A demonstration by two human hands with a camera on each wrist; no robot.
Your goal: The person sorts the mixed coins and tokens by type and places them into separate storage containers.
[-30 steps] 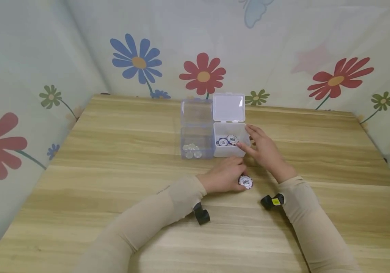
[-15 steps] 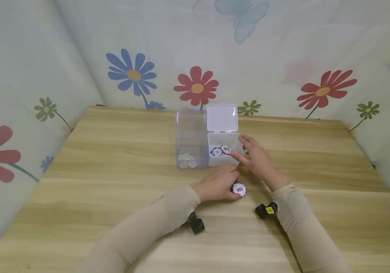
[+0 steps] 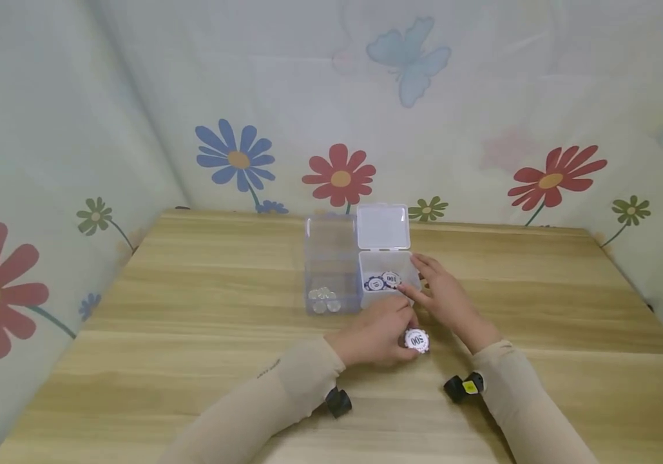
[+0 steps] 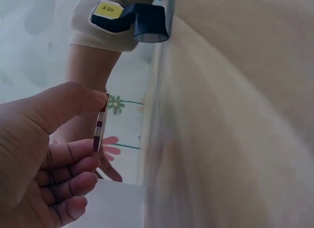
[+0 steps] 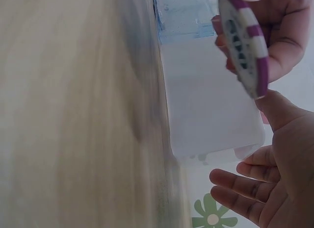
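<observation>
My left hand (image 3: 376,332) pinches a poker chip (image 3: 417,341) marked 500 between thumb and fingers. In the left wrist view the chip (image 4: 100,124) shows edge-on, white and dark maroon. It is held up in front of a white plastic box (image 3: 388,298), whose lid (image 3: 384,227) stands open at the back. Inside lie a chip marked 100 (image 3: 391,279) and a blue-edged chip marked 10 (image 3: 375,283). At the box's right side is my right hand (image 3: 453,308), its fingers extended along the wall and thumb at the near rim; the right wrist view shows these fingers (image 5: 244,185) loosely straight.
A clear bluish box (image 3: 333,283) with its lid raised stands against the white box's left side, holding several clear round pieces (image 3: 324,300). Both stand on a wood-grain table (image 3: 203,290). Behind hangs a flowered cloth (image 3: 285,77).
The head view has tilted up, so everything sits lower in it. My left hand has raised the 500 chip slightly toward the white box. The right hand keeps its place at the box.
</observation>
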